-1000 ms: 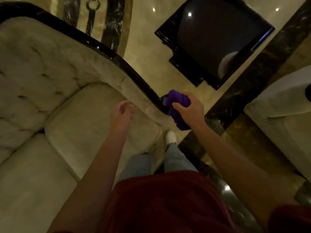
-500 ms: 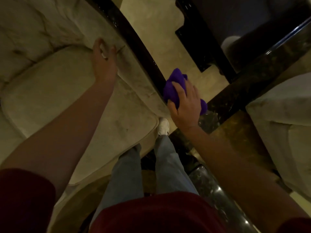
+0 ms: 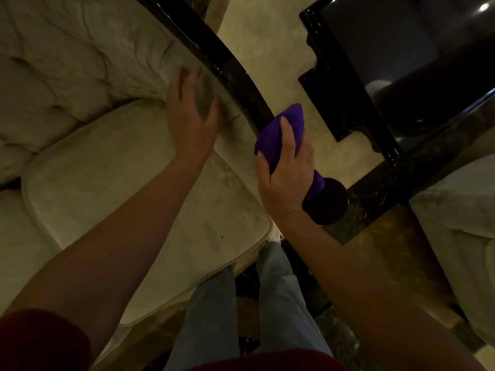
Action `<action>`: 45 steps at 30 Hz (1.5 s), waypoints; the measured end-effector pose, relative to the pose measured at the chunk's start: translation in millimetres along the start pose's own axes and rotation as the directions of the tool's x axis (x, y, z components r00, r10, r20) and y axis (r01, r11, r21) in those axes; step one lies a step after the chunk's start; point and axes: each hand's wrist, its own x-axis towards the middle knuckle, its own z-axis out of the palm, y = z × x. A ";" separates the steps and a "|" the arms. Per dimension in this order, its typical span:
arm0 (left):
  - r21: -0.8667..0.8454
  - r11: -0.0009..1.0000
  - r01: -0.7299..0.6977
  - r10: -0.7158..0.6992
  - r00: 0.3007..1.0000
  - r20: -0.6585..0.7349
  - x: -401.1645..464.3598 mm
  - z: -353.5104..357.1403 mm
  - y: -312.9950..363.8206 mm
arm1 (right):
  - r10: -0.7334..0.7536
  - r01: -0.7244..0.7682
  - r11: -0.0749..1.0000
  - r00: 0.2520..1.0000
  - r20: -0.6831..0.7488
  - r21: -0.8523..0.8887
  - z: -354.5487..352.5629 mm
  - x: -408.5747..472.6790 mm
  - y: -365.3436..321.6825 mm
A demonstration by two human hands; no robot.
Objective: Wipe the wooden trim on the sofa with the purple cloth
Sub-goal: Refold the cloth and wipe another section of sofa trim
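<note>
A cream tufted sofa [image 3: 80, 162] fills the left of the head view. Its glossy dark wooden trim [image 3: 214, 57] runs diagonally down the armrest from the top centre and ends in a round dark knob [image 3: 328, 202]. My right hand [image 3: 288, 172] is shut on the purple cloth [image 3: 281, 129], which is pressed on the lower part of the trim just above the knob. My left hand [image 3: 188, 113] lies flat with fingers spread on the inner upholstered side of the armrest, beside the trim.
A dark glossy low table [image 3: 396, 65] stands on the marble floor [image 3: 270, 44] to the upper right, close to the armrest. A second cream seat [image 3: 460, 218] is at the right edge. My legs in light jeans [image 3: 241, 311] stand below the armrest end.
My right hand with the cloth has slid a little up the trim from its end. My left hand has moved up the inner armrest and spread flat. The camera has come closer.
</note>
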 end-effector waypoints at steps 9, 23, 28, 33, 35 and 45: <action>0.112 0.991 -0.070 0.071 0.997 -0.008 17.3 11.6 -21.7 | -0.094 0.094 0.990 0.996 0.003 -0.107 4.0 48.1 -43.1; 0.055 0.992 -0.114 0.117 0.992 -0.047 14.0 23.2 -32.8 | -0.095 0.103 0.983 0.994 0.062 -0.149 10.3 83.9 -69.2; 0.049 0.993 -0.111 0.113 0.993 -0.028 16.2 21.0 -32.3 | -0.088 0.103 0.981 0.992 0.093 -0.164 10.4 96.9 -77.2; 0.094 0.984 -0.153 0.149 0.988 0.041 15.0 17.8 -40.7 | -0.117 0.144 0.967 0.984 0.136 -0.209 15.5 110.1 -84.0; 0.107 0.985 -0.139 0.133 0.989 0.060 14.5 18.6 -41.5 | -0.141 0.169 0.963 0.979 0.144 -0.211 19.0 119.4 -90.1; -0.006 0.978 -0.208 0.208 0.974 0.087 17.7 23.7 -60.1 | -0.278 0.328 0.908 0.937 0.210 -0.262 46.6 174.5 -133.0</action>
